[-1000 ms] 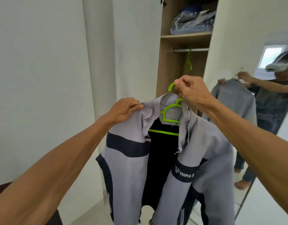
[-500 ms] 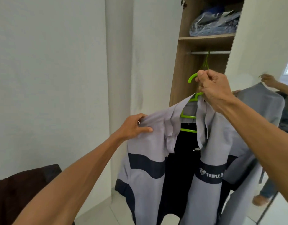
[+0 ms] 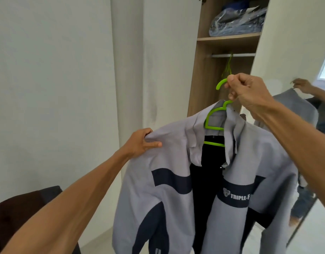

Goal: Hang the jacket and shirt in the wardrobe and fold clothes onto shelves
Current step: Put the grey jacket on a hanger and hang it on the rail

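Head view: my right hand [image 3: 249, 92] curls its fingers round the neck of the green hanger [image 3: 213, 123], holding the grey jacket [image 3: 169, 189] up before the open wardrobe [image 3: 204, 79]. My left hand [image 3: 141, 143] pinches the shoulder cloth. I judge hanging is under way; next the hook must go up over the rail [image 3: 237, 55]. The chest band reads "TRIPLE-F", then a fold hides the rest
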